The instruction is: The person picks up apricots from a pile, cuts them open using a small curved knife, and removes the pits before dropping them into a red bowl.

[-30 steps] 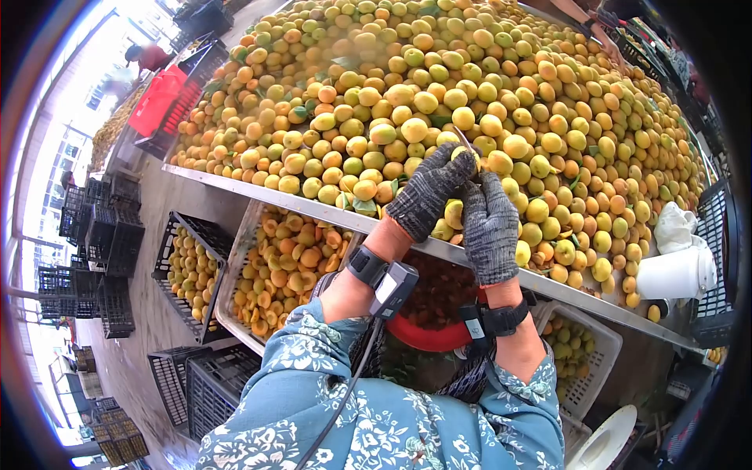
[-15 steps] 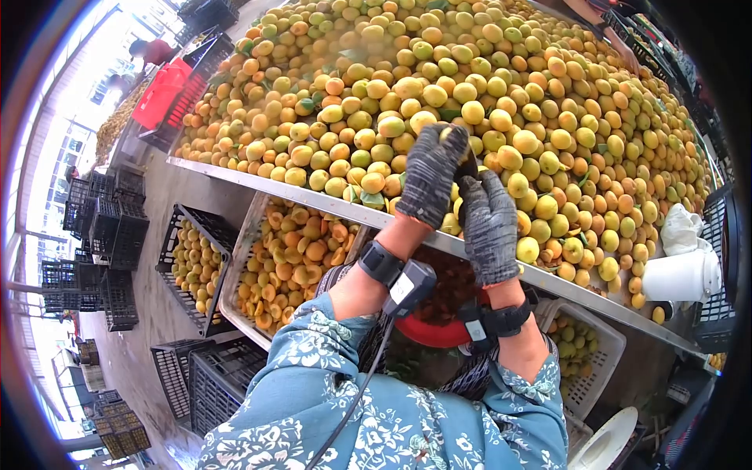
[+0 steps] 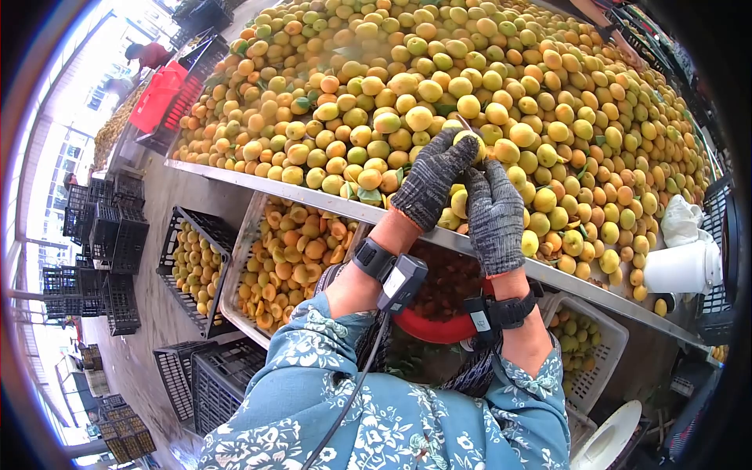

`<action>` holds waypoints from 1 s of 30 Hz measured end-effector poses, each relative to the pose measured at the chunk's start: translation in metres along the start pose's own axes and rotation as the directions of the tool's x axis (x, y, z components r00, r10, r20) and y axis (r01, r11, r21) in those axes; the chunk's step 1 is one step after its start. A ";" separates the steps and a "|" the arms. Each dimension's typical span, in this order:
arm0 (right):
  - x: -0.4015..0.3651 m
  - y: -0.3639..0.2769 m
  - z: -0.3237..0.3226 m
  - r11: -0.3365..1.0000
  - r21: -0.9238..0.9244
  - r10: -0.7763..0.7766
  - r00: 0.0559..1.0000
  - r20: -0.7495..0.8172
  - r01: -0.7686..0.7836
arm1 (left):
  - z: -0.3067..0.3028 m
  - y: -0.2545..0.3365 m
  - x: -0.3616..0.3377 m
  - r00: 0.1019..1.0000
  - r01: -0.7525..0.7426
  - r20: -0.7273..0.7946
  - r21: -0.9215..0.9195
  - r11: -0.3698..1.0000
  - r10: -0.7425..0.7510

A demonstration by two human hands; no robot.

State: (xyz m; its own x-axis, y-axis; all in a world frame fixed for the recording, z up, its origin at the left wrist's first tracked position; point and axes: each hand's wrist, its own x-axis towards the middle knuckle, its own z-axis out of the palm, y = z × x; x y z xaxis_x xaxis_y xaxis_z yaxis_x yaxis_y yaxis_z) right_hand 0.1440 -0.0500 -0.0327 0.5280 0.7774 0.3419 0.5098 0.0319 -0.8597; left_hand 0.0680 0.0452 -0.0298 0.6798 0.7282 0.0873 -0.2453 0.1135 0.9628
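Note:
My left hand [image 3: 435, 178], in a dark grey knitted glove, is closed around a yellow apricot [image 3: 472, 144] above the front edge of the fruit heap. Close beside it, my right hand [image 3: 496, 219] in a matching glove has its fingers bent against the same fruit. A thin, pointed blade [image 3: 464, 123] sticks out past the apricot; it looks like a small knife in my right hand, its handle hidden by the fingers. Whole apricots [image 3: 376, 133] are piled over the broad table just beyond both hands.
The table's metal rim [image 3: 313, 197] runs below my wrists. Under it stand a crate of halved apricots [image 3: 286, 258], a red basin [image 3: 439, 330] with dark pieces and a crate of greenish fruit [image 3: 576, 337]. A white bucket [image 3: 680, 266] sits at the right. Black crates [image 3: 223, 380] stand left.
The apricot has turned into view between my hands, and the blade tip now shows beyond it. My left hand has shifted slightly down and right; my right hand has stayed close beside it.

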 end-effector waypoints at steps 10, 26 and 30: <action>-0.006 0.012 -0.003 0.845 -0.380 -0.388 0.920 0.047 0.375 | 0.008 0.002 -0.007 0.977 -0.171 -0.102 0.148 0.974 0.187; -0.015 0.007 0.000 0.995 0.096 -0.021 0.999 0.029 0.018 | 0.020 0.006 -0.014 0.948 -0.242 -0.162 0.196 0.950 0.274; -0.016 0.008 0.002 0.993 0.117 0.005 1.000 0.023 -0.008 | 0.019 0.001 -0.011 0.959 -0.210 -0.213 -0.077 0.975 0.189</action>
State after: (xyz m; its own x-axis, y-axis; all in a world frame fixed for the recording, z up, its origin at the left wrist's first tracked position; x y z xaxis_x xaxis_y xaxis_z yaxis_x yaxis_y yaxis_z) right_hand 0.1385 -0.0610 -0.0457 0.5151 0.7916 0.3287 0.4227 0.0990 -0.9009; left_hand 0.0739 0.0247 -0.0249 0.4582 0.8633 0.2116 -0.4349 0.0102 0.9004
